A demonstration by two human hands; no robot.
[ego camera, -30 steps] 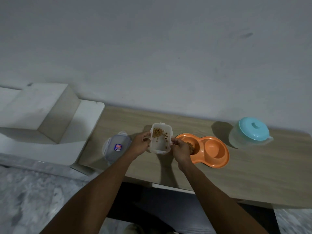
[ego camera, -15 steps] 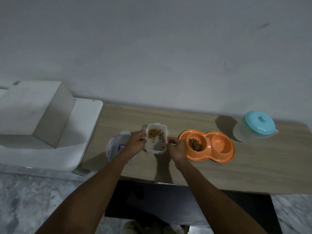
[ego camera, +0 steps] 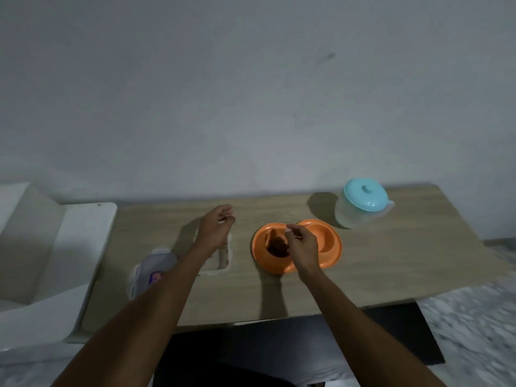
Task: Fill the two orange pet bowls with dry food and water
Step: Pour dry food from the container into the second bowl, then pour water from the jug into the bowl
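The left hand (ego camera: 216, 227) hovers over the clear food container (ego camera: 224, 258), fingers loosely curled, holding nothing. The right hand (ego camera: 303, 247) hovers over the orange double bowl (ego camera: 331, 247), fingers likewise loosely curled, with nothing visible in its grasp.

Surface: a light wooden table (ego camera: 391, 261) set against a plain grey-white wall (ego camera: 251, 93). A white unit (ego camera: 83, 233) adjoins the table's left end. A marbled floor (ego camera: 474, 317) shows at the lower right.

Task items:
- The double bowl sits near the middle of the table. Its left compartment holds brown dry food (ego camera: 276, 245). The right hand covers part of the divider and part of the right compartment; whether that compartment holds water cannot be determined.
- The food container stands on the table just left of the bowl, apart from it. The left hand and forearm cover most of it.

Other items:
- A translucent lid (ego camera: 156, 263) with a coloured sticker lies left of the container, partly hidden by the left forearm.
- A clear pitcher (ego camera: 363, 202) with a teal lid stands at the back right, near the bowl but not touching it.
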